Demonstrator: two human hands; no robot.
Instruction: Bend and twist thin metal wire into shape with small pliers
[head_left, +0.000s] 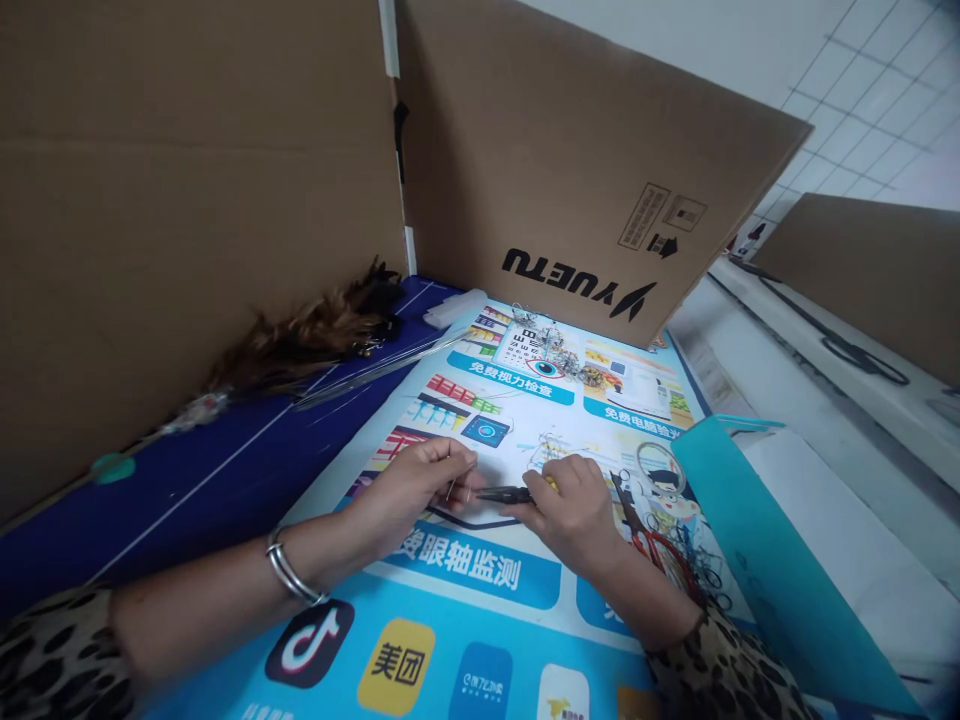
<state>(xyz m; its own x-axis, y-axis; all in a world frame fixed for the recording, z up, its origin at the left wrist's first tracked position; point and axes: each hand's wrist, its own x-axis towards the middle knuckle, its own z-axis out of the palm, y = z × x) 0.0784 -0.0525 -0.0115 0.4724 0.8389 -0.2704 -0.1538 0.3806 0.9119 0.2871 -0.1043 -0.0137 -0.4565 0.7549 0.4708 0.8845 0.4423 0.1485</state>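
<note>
Within the right grip (576,505) sit slim, dark-nosed pliers (506,495), partly yellow.

Dim, cool light, shadowed cardboard (187,200) at left, soft detail, wide-angle edge stretching

Two hands (435,472) (574,505), one pliers (504,494), one scissors (642,532)

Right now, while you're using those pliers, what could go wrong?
The pliers in the right hand have their tip very near the left hand, so a slip might pinch its fingers.

The wire held there looks very thin, so it could prick or slip away.

The scissors lie close beside the right forearm, which might bump them if it swings outward.
</note>
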